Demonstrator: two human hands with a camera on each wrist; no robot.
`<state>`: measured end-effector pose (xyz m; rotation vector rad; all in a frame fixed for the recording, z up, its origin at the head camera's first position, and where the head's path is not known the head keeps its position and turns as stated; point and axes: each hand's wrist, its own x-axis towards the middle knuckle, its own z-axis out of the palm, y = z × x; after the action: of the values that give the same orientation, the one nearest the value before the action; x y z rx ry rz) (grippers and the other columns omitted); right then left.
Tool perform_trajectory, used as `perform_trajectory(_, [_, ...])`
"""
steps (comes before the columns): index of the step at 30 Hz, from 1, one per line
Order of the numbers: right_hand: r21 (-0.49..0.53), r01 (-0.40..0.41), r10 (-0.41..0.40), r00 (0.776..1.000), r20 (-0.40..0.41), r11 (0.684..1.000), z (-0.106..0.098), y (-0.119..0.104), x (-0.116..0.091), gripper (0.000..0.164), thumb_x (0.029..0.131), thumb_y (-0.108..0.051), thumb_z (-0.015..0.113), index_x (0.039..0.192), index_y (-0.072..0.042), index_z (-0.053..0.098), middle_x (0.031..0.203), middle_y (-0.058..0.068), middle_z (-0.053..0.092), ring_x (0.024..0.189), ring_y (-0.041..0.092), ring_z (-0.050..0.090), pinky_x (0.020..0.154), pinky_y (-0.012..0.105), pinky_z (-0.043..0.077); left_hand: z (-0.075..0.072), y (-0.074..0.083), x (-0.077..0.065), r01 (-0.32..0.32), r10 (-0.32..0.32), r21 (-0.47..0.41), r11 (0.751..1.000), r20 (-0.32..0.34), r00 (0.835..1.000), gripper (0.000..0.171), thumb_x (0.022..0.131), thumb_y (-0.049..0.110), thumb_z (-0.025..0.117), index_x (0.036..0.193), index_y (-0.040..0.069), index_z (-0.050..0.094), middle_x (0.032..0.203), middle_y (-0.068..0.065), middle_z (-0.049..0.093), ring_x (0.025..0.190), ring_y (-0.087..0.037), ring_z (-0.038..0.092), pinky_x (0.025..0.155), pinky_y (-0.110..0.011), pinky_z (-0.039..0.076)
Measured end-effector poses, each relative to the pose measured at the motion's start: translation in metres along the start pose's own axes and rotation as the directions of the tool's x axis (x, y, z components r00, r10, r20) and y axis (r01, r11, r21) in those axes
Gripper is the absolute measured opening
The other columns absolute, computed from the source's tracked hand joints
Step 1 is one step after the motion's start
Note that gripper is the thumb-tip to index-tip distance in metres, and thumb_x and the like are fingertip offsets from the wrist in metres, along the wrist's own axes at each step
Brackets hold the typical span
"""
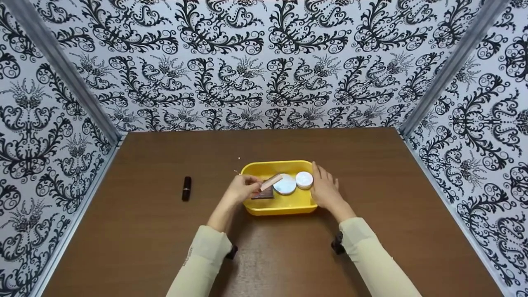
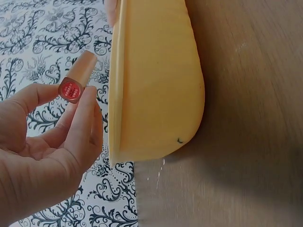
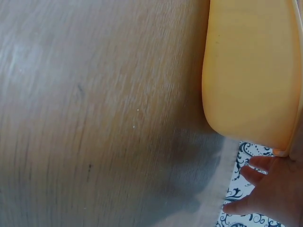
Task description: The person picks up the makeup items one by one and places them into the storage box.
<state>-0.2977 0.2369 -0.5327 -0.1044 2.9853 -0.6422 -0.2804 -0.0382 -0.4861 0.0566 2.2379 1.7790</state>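
Observation:
My left hand [image 1: 241,189] pinches a lip gloss tube [image 1: 271,182] between thumb and fingers, above the left part of a yellow plastic tub [image 1: 284,211]. In the left wrist view, the tube [image 2: 78,75] has a tapered, gold-pink body and a red label on its end. My right hand [image 1: 326,187] rests against the tub's right rim with fingers extended; in the right wrist view they spread by the tub's end wall. Inside the tub lie a dark brown flat case [image 1: 264,194], partly hidden under the tube and left hand, a round pale compact [image 1: 284,185] and a smaller white round jar [image 1: 304,180].
A dark lipstick-shaped tube [image 1: 186,189] lies on the brown wooden table [image 1: 156,239], left of the tub. Patterned black-and-white walls [image 1: 255,82] with grey corner strips enclose the table at the back and both sides.

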Motion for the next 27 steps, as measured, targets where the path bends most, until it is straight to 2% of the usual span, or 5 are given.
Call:
perform_trajectory(1, [0.000,0.001,-0.001,1.000,-0.003,1.000,0.000,0.000,0.000,0.072,0.100,-0.011,0.045,0.161,-0.009,0.007,0.163,0.022,0.019,0.147,0.048,0.020,0.116,0.074,0.013,0.000,-0.008,0.006,-0.031,0.031,-0.024,0.999,0.023,0.999,0.017,0.092,0.001,0.062,0.104,-0.007,0.071,0.091,-0.014,0.067,0.078,-0.016,0.067,0.082,-0.036,0.062])
perform_trajectory(4, [-0.005,0.004,-0.004,1.000,-0.010,1.000,0.000,0.000,0.000,0.071,0.099,-0.011,0.044,0.161,-0.009,0.008,0.163,0.022,0.020,0.147,0.048,0.020,0.116,0.074,0.014,0.002,-0.009,0.007,-0.038,0.040,-0.037,0.999,0.045,0.998,0.014,0.091,0.002,0.063,0.099,-0.005,0.072,0.089,-0.014,0.068,0.077,-0.016,0.070,0.077,-0.033,0.063])
perform_trajectory(9, [-0.005,0.005,-0.005,1.000,-0.009,1.000,-0.001,-0.001,-0.001,0.071,0.100,-0.010,0.044,0.161,-0.009,0.008,0.163,0.022,0.020,0.147,0.048,0.020,0.116,0.074,0.014,0.011,0.003,0.000,0.023,-0.023,0.043,0.999,0.011,1.000,0.017,0.091,0.000,0.061,0.102,-0.008,0.071,0.098,-0.018,0.071,0.077,-0.015,0.068,0.078,-0.032,0.063])
perform_trajectory(18, [-0.006,0.000,0.000,1.000,0.004,1.000,0.000,-0.001,0.000,0.073,0.100,-0.011,0.044,0.161,-0.009,0.006,0.163,0.022,0.019,0.148,0.048,0.019,0.116,0.074,0.013,0.021,0.001,0.000,0.036,-0.039,0.109,0.993,0.026,0.999,0.016,0.092,0.000,0.062,0.100,-0.008,0.072,0.095,-0.016,0.072,0.072,-0.011,0.064,0.070,-0.026,0.062])
perform_trajectory(27, [-0.008,-0.003,0.003,1.000,0.002,1.000,-0.001,-0.001,0.000,0.073,0.100,-0.012,0.045,0.161,-0.009,0.006,0.163,0.023,0.019,0.148,0.048,0.020,0.116,0.074,0.014,0.026,-0.003,0.002,-0.039,0.027,0.172,0.984,0.073,0.997,0.014,0.093,0.001,0.064,0.097,-0.008,0.073,0.086,-0.019,0.074,0.064,-0.011,0.063,0.063,-0.024,0.060])
